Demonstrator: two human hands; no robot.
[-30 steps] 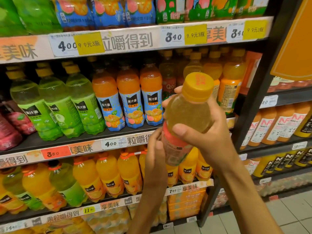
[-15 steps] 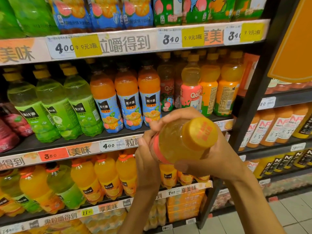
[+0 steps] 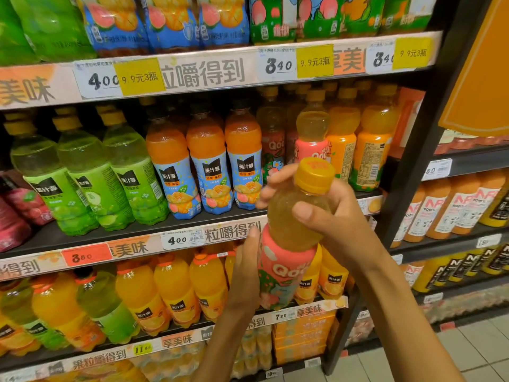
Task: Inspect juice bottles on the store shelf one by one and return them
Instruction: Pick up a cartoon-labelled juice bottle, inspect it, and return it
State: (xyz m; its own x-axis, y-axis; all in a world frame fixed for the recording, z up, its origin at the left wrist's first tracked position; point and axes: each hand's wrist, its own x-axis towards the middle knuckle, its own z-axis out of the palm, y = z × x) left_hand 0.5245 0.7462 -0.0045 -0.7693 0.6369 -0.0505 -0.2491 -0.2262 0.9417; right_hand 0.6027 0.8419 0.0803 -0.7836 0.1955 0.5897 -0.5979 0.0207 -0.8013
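Note:
I hold a juice bottle [image 3: 292, 232] with a yellow cap, pale orange juice and a pink Qoo label, upright in front of the middle shelf [image 3: 132, 232]. My right hand [image 3: 336, 224] grips its upper body just below the cap, thumb across the front. My left hand [image 3: 246, 268] holds the lower labelled part from the left side. A matching pink-labelled bottle [image 3: 311, 133] stands on the shelf behind, among orange ones.
Green bottles [image 3: 88, 175] and orange bottles with blue labels [image 3: 209, 166] fill the middle shelf to the left. Yellow-orange bottles [image 3: 170, 293] line the shelf below. A black upright post [image 3: 407, 172] divides off another rack of orange bottles [image 3: 451, 208] on the right.
The bottle was tipped with its cap toward the camera half a second ago. It now stands nearly upright again, and its pink label faces me.

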